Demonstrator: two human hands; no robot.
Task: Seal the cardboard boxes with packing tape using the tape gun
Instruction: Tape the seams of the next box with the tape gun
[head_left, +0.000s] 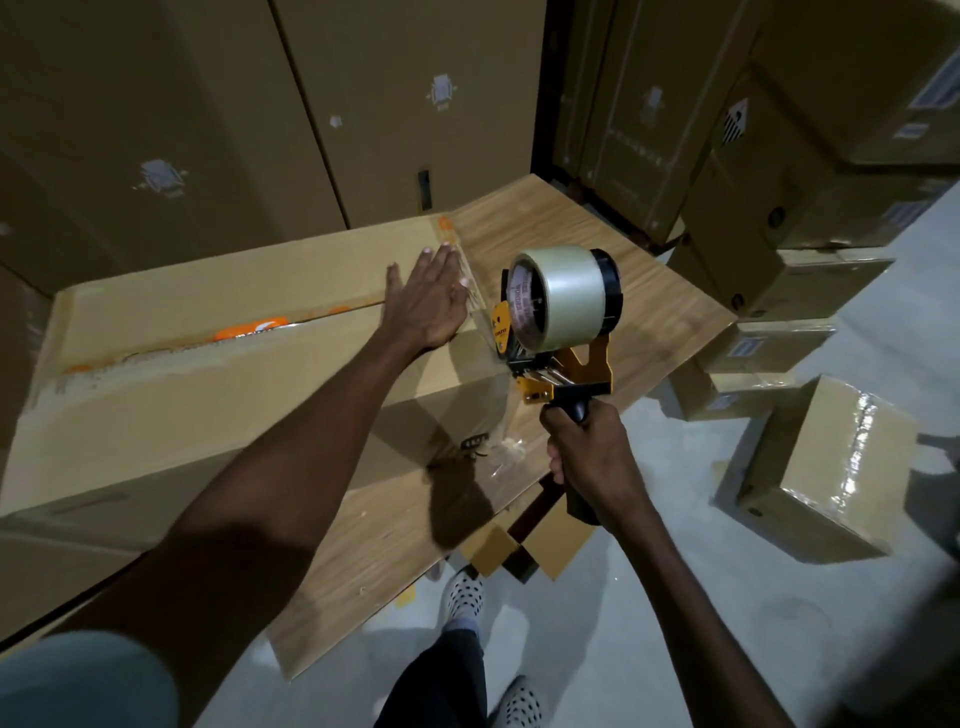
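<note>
Gripping the tape gun by its black handle, our right hand has fingers wrapped fully round it, nose at the right end edge of the long cardboard box on the wooden desk. We judge that angle anchors tape there. Farther out, our left hand lies flat, fingers straight, holding the flaps down. Centre seam gapes, unsealed.

We read only a little: red lettering runs around the core label of the tape roll at the centre of the frame, and "WONDER" seems to be one word, the rest too blurred. On the yellow plate of the tape gun beside it stands a small dark word that we cannot make out. White labels on the small boxes at the right are illegible.
</note>
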